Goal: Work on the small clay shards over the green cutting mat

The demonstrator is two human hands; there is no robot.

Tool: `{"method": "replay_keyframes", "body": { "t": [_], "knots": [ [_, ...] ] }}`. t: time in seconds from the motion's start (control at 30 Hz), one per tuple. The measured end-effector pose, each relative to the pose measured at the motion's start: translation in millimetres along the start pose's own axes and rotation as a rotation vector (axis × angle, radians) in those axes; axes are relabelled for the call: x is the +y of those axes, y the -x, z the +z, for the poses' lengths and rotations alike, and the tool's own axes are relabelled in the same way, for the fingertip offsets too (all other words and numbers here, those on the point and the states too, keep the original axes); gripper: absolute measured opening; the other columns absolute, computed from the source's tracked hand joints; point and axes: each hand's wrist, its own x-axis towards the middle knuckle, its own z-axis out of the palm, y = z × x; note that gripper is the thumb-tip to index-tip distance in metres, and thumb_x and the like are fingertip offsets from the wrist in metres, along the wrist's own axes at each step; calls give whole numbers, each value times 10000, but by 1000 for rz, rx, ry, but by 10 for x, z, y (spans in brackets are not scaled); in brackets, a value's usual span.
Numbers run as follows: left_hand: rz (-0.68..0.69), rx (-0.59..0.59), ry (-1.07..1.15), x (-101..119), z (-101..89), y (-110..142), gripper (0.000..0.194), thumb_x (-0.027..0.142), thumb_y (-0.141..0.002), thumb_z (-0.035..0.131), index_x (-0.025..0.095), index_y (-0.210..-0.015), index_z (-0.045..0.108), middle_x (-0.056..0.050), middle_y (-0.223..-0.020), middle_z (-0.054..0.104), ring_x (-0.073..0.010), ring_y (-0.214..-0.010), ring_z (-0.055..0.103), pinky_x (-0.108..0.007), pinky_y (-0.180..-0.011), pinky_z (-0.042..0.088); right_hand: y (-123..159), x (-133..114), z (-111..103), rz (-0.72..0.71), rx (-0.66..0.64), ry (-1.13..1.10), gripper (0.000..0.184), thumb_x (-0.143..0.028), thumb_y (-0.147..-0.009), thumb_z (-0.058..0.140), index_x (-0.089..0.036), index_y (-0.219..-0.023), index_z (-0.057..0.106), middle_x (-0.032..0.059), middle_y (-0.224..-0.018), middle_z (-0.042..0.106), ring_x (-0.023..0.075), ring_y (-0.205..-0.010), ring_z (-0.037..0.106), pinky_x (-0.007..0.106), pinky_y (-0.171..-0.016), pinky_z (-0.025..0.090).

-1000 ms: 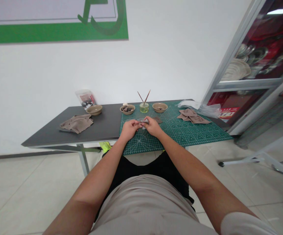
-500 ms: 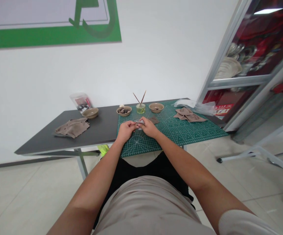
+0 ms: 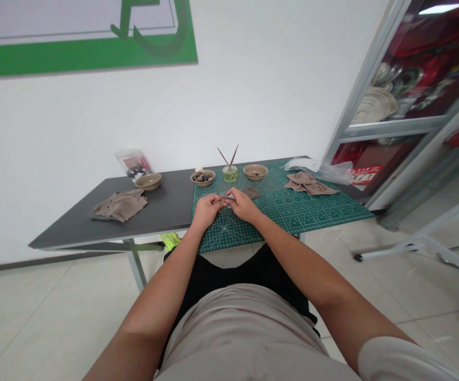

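Observation:
Above the green cutting mat (image 3: pixel 285 203), my left hand (image 3: pixel 208 210) and my right hand (image 3: pixel 242 203) meet, fingers pinched together. Between them is a small grey piece of cloth (image 3: pixel 228 197), mostly covered by the fingertips. A flat brown cloth piece (image 3: pixel 252 192) lies on the mat just beyond my right hand. Behind my hands stand a bowl of dark, lumpy bits (image 3: pixel 203 179), a glass jar (image 3: pixel 230 173) with two thin sticks or brushes in it, and a bowl (image 3: pixel 255 172) with a small dark bit inside.
On the dark table (image 3: pixel 166 209) to the left lie a crumpled brown cloth (image 3: pixel 120 205), a bowl (image 3: pixel 148 181) and a clear plastic container (image 3: pixel 132 163). Another brown cloth (image 3: pixel 308 183) and a plastic bag (image 3: pixel 324 170) are at the right. A white wall (image 3: pixel 253 95) rises behind.
My hands stay together over the mat with only slight finger movement. The grey cloth looks thinner between the fingers. The whole view has shifted a little.

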Motion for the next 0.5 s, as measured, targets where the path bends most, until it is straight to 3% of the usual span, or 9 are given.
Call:
{"method": "replay_keyframes", "body": {
  "t": [0.27, 0.5],
  "knots": [
    [15, -1, -12, 26, 11, 14, 109, 271, -683, 689, 180, -731, 652, 56, -539, 577, -118, -520, 514, -247, -569, 399, 23, -17, -36, 40, 37, 13, 103, -245, -803, 573, -224, -806, 472, 18, -772, 567, 196, -757, 516, 303, -729, 384],
    [11, -4, -17, 27, 2, 18, 136, 288, -676, 701, 176, -711, 632, 52, -534, 567, -117, -506, 504, -246, -544, 386, 10, -41, -35, 8, 21, -34, 65, -228, -801, 560, -217, -840, 508, 36, -862, 604, 201, -823, 538, 318, -787, 407]
  ]
}}
